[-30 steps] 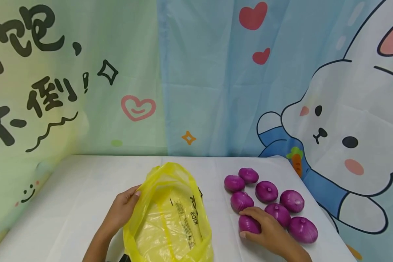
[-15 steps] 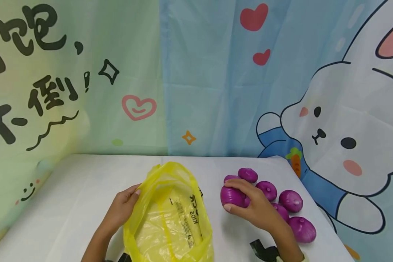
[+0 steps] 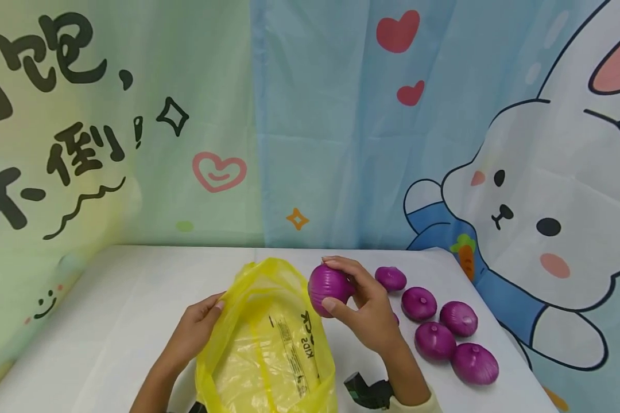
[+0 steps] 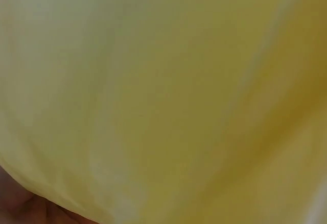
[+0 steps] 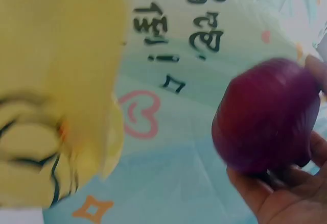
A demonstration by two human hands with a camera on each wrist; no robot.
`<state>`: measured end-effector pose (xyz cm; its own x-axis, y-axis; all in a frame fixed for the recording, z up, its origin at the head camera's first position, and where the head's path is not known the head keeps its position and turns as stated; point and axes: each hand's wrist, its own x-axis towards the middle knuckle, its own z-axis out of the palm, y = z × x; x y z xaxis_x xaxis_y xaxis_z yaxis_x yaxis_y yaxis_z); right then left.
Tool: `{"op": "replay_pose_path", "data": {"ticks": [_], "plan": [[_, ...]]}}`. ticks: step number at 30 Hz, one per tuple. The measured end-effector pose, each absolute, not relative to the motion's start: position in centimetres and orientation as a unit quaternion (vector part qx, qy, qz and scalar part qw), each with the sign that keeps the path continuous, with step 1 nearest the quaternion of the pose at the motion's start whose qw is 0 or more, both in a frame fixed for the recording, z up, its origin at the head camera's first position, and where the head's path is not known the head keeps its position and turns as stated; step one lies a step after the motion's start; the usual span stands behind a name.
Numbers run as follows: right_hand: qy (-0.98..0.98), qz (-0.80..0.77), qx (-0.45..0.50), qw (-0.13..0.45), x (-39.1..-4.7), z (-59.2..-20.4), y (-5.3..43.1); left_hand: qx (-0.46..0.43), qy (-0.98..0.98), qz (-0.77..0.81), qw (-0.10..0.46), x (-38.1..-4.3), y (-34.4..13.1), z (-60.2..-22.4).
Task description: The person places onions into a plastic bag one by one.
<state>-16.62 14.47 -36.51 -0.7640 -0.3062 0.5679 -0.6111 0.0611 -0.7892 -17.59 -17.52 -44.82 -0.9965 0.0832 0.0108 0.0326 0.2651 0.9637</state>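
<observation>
My right hand (image 3: 364, 310) holds a purple onion (image 3: 328, 288) between thumb and fingers, raised at the right edge of the yellow plastic bag (image 3: 258, 350). In the right wrist view the same onion (image 5: 268, 117) shows large in the fingers, with the bag (image 5: 56, 81) to its left. My left hand (image 3: 198, 327) pinches the bag's left rim, and the bag's mouth gapes toward the head camera. Yellow plastic (image 4: 179, 101) fills the left wrist view, with a bit of the left hand (image 4: 30, 203) at the lower corner.
Several more purple onions lie at the right of the white table (image 3: 108, 321), one far onion (image 3: 390, 279) behind the right hand and a near onion (image 3: 475, 364) by the right edge. The right forearm partly hides another. A printed curtain (image 3: 310, 115) hangs behind the table.
The right hand has lifted an onion off the table and carried it left and up to the bag's right edge. The left hand and the bag have hardly moved.
</observation>
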Motion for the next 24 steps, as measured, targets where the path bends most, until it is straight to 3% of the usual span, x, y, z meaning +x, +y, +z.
{"op": "replay_pose_path", "data": {"ticks": [13, 24], "plan": [[-0.704, 0.617, 0.343, 0.079, -17.4, -34.8, 10.6, 0.039, 0.791, 0.611, 0.024, -17.5, -17.0, -44.7], [-0.764, 0.569, 0.293, -0.081, -19.0, -39.0, 7.2, 0.039, 0.809, 0.586, 0.015, -17.6, -16.6, -44.9]]}}
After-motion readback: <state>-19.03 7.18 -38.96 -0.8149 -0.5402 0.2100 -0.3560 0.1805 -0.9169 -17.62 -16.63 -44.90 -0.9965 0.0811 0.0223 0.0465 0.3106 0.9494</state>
